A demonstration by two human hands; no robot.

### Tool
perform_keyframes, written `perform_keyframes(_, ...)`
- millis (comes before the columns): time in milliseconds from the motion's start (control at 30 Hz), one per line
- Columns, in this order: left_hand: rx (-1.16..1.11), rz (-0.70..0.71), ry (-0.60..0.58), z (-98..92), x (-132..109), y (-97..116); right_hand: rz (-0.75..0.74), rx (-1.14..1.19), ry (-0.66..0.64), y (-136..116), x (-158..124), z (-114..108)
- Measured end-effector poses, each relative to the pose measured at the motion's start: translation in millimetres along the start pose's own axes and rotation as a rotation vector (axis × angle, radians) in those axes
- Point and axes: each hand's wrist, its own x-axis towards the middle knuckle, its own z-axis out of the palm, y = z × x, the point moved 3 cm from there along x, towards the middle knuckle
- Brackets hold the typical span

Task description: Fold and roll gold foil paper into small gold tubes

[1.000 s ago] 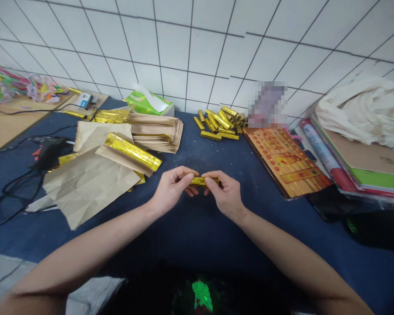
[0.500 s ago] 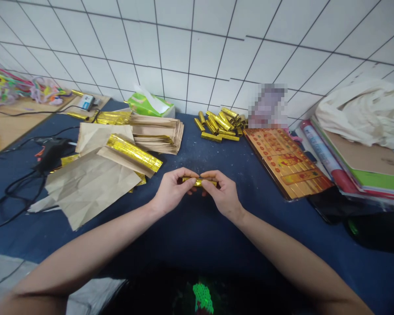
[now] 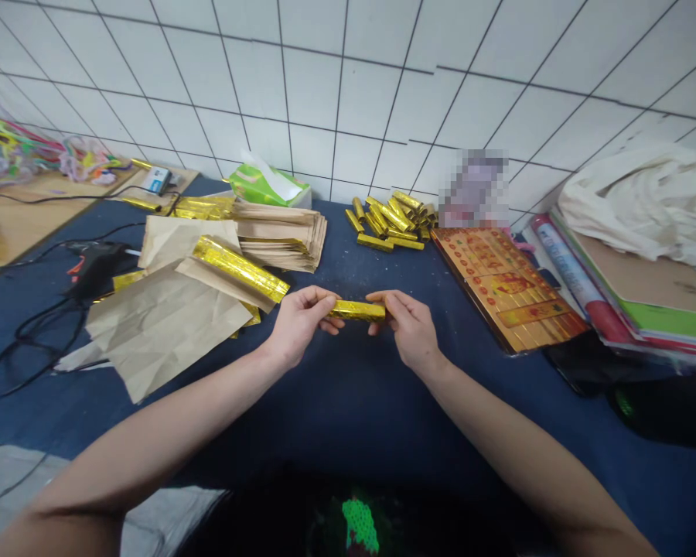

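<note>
Over the middle of the blue tabletop (image 3: 348, 394) I hold a small gold foil bar (image 3: 357, 310) level between both hands. My left hand (image 3: 298, 323) pinches its left end and my right hand (image 3: 407, 329) pinches its right end, so both hands are closed on it. A pile of several finished gold bars (image 3: 390, 218) lies at the back by the wall. Loose brown paper sheets (image 3: 162, 321) with a long gold foil strip (image 3: 240, 268) on top lie to my left.
A stack of brown papers (image 3: 281, 236) and a green tissue pack (image 3: 264, 186) sit behind the sheets. A black glue gun (image 3: 93, 267) with cables lies far left. A gold and red printed board (image 3: 507, 282), books (image 3: 632, 302) and a white cloth (image 3: 643, 193) fill the right side.
My hands have drawn slightly apart and lifted a little, so more of the gold bar's length shows between my fingers than before.
</note>
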Motion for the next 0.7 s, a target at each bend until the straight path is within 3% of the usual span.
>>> perform_keyframes(233, -0.062, -0.012, 0.064, -7.1, 7.3, 0.2, 0.126, -0.010, -0.303, -8.7, 13.1, -10.7)
perform_keyframes(367, -0.005, -0.018, 0.034, -4.9, 6.1, -3.2, 0.107, -0.115, -0.343, -9.9, 12.2, -8.6)
perform_keyframes(567, 0.132, -0.091, -0.090, -1.4, 2.1, -7.7, -0.206, -0.519, -0.362, -12.5, 3.8, 2.5)
perform_keyframes(700, 0.145, -0.140, -0.106, -0.8, 2.1, -10.2, -0.393, -0.708, -0.346, -10.8, -3.3, 6.4)
